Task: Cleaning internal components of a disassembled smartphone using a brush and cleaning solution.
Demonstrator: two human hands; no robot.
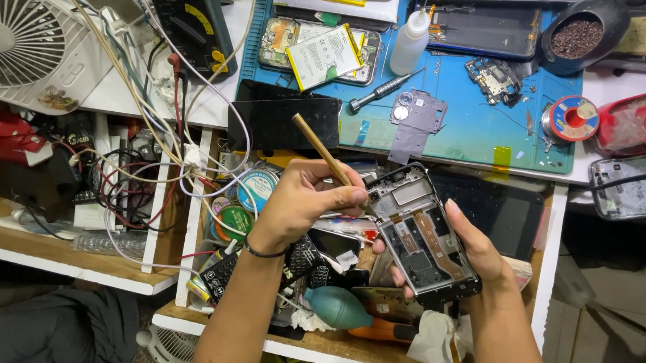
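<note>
My right hand (473,246) cradles an opened phone frame (422,233) from below and the right, its bare inner side facing up. My left hand (304,199) pinches a thin tan stick-like tool (321,149) like a pen. The tool's lower end rests at the frame's upper left corner, and its upper end points up and to the left. Both hands hover over an open drawer (330,345) crammed with parts.
On the blue work mat (470,137) lie a screwdriver (381,92), a white squeeze bottle (410,41), a second opened phone with a battery (321,51), a circuit board (496,79) and a solder spool (572,118). A multimeter (188,19), a fan (24,38) and tangled wires (157,145) sit left. A teal blower bulb (336,307) lies in the drawer.
</note>
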